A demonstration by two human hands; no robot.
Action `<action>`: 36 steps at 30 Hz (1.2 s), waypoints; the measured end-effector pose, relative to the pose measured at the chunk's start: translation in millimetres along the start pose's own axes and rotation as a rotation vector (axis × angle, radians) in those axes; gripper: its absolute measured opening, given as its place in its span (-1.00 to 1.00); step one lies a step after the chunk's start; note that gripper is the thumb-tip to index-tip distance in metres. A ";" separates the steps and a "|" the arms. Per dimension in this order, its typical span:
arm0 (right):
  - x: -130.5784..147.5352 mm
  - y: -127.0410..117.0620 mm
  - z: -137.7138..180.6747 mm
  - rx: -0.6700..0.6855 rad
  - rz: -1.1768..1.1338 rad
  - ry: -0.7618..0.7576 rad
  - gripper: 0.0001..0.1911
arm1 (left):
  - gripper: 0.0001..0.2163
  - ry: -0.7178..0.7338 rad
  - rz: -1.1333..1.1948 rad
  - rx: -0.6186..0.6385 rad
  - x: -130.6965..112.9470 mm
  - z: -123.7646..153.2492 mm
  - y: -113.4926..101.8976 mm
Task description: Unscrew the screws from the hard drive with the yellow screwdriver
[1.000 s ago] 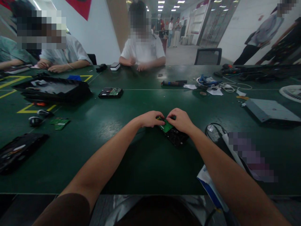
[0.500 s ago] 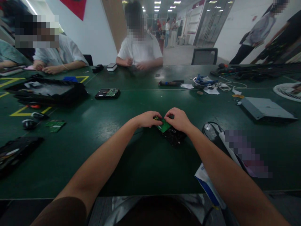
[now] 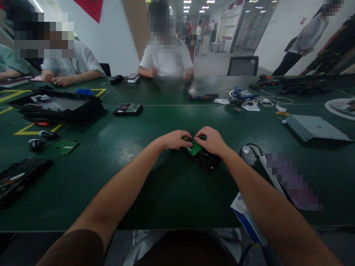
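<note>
A black hard drive lies slanted on the green table in front of me, its underside facing up. The green circuit board covers its far part. My left hand grips the drive's far left end, thumb along the board and fingers curled over the edge. From the right, my right hand bends over the drive, thumb and forefinger pinched at the board's far edge. Whether the board is loose from the drive I cannot tell, as the fingers hide that edge.
Another hard drive lies beyond, left of centre. A loose circuit board and a black drive-like unit are at left, near a black tray. A grey metal box sits right. People sit across the table.
Both hands stay at the drive with almost the same grip. The view has shifted slightly. The person across the table has moved a hand to the right.
</note>
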State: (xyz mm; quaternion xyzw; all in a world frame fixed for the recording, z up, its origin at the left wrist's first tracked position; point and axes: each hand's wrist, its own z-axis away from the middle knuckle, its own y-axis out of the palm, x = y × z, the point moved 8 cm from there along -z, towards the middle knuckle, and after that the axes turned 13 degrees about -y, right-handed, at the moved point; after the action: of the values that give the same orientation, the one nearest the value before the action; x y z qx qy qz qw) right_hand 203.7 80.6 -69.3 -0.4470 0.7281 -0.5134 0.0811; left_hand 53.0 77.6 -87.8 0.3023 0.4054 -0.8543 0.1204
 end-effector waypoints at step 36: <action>-16.8 4.8 17.8 0.379 -0.313 0.185 -0.26 | -0.10 0.106 -0.311 -0.028 -5.2 5.9 -2.3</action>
State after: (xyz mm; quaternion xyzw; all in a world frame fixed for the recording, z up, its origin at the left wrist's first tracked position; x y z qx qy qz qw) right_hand 221.1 81.3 -87.2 -0.4821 0.5452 -0.6857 0.0164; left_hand 53.6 74.4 -80.3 0.2787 0.4650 -0.8398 -0.0307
